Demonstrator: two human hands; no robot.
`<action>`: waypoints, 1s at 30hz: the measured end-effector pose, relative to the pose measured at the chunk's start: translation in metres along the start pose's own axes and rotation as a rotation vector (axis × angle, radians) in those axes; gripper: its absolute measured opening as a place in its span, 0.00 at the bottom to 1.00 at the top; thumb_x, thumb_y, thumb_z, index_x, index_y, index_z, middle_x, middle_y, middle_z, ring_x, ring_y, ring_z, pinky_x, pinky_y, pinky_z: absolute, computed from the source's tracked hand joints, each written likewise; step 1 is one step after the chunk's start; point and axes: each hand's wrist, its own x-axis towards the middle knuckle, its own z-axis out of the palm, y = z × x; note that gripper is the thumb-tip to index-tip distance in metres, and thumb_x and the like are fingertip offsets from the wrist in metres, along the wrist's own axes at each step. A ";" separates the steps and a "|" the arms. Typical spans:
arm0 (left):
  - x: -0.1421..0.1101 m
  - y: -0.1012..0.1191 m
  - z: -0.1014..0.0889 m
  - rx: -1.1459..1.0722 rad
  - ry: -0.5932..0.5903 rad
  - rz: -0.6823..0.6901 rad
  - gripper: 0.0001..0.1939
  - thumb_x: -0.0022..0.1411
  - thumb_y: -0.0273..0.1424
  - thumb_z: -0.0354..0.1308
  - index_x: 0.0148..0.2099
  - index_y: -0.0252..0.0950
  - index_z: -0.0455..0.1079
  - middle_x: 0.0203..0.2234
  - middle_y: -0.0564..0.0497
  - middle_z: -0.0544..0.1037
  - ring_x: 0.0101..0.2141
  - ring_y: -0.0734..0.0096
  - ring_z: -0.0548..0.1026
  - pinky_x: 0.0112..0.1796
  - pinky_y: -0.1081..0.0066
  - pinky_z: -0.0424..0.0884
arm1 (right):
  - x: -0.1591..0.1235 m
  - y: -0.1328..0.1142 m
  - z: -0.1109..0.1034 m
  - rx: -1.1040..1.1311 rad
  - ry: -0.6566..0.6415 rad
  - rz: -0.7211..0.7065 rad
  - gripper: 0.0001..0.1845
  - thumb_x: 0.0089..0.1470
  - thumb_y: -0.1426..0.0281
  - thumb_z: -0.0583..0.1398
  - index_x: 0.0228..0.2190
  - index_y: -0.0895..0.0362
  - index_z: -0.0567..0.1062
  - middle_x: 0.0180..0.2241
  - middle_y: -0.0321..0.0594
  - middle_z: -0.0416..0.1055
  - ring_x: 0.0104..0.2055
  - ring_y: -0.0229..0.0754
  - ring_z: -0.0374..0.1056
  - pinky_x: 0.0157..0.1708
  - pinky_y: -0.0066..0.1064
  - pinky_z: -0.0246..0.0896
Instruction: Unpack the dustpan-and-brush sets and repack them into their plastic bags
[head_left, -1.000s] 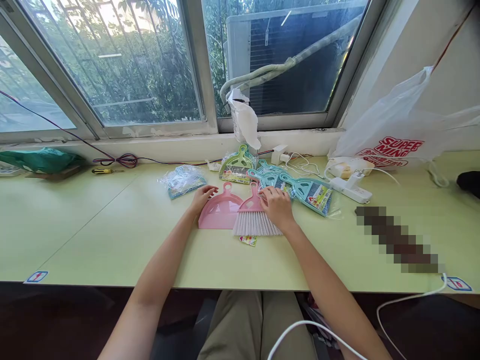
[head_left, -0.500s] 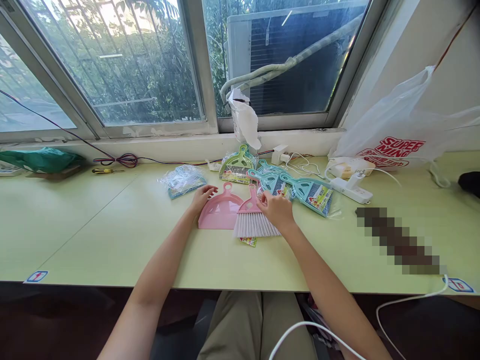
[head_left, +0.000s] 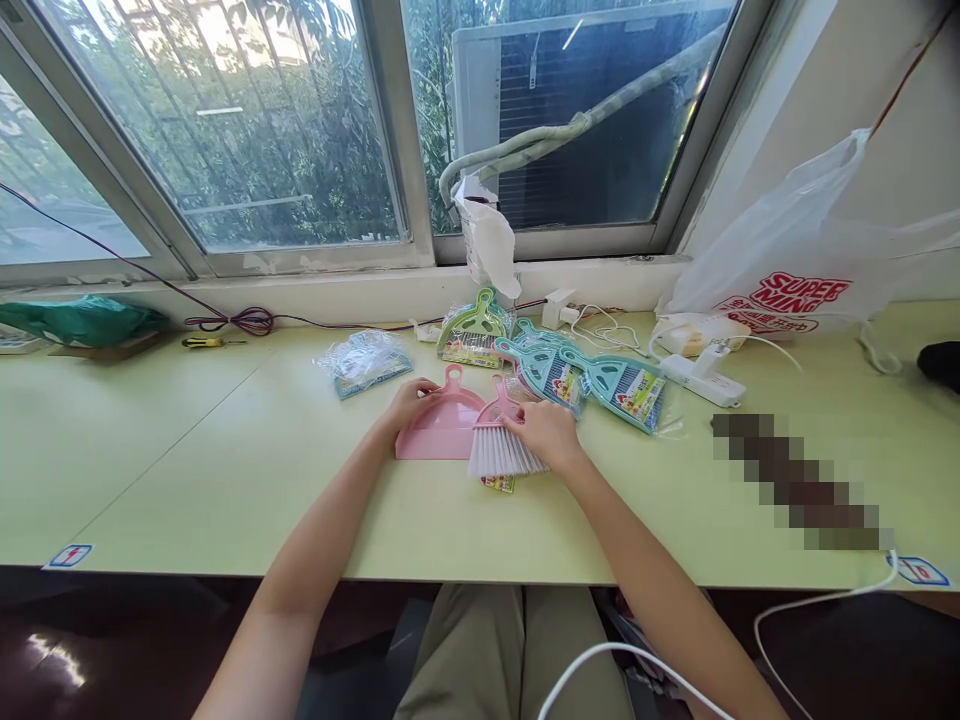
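A pink dustpan (head_left: 442, 425) lies on the table in front of me, its looped handle pointing at the window. My left hand (head_left: 411, 402) grips its left edge, fingers bent over the rim. Beside it, overlapping its right side, is a small pink hand brush (head_left: 497, 410) with pale bristles toward me. My right hand (head_left: 551, 432) closes on the right part of the brush head, covering some bristles. Partly under the bristles, a small printed card (head_left: 498, 484) shows its lower edge.
Behind the brush are teal wrapped dustpan sets (head_left: 626, 385) and a green one (head_left: 474, 335). A crumpled clear packet (head_left: 367, 362) lies left. Further right are a white power strip (head_left: 705, 380), a plastic bag (head_left: 795, 260) and a blurred-out object (head_left: 795, 485). A yellow screwdriver (head_left: 204, 342) lies far left.
My right hand has moved down from beside the brush handle onto the right of its head. My left hand has shifted slightly along the dustpan's edge.
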 end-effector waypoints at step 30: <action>-0.025 0.090 0.055 -0.562 -0.302 -0.001 0.24 0.56 0.40 0.62 0.52 0.35 0.68 0.49 0.45 0.73 0.50 0.57 0.70 0.50 0.64 0.64 | -0.010 -0.003 -0.012 0.205 0.315 -0.124 0.17 0.64 0.62 0.51 0.36 0.55 0.77 0.31 0.43 0.78 0.31 0.42 0.71 0.29 0.29 0.50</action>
